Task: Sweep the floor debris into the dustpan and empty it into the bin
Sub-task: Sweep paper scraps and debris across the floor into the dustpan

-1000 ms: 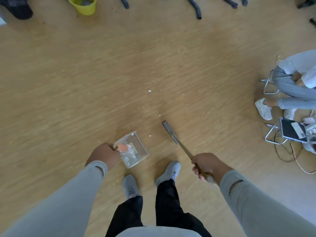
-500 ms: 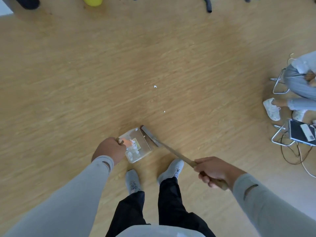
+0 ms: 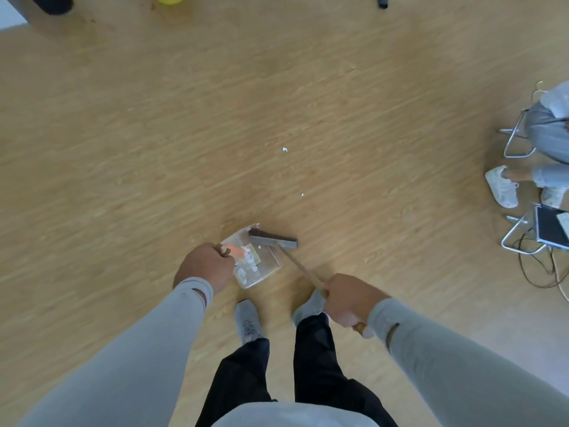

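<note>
Brush head just swung left onto the dustpan mouth

Right hand (image 3: 349,300) gripped the brush (image 3: 273,238), left hand (image 3: 204,266) clutched the dustpan (image 3: 271,266); two scraps (image 3: 285,149) remained farther out.

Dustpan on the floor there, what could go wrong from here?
The broom head sits at the mouth of the clear dustpan; a hard stroke may flick the paper scraps inside back out. Two white bits lie further out and could be missed. The left hand holds only the handle end, so tilting might spill it.
</note>
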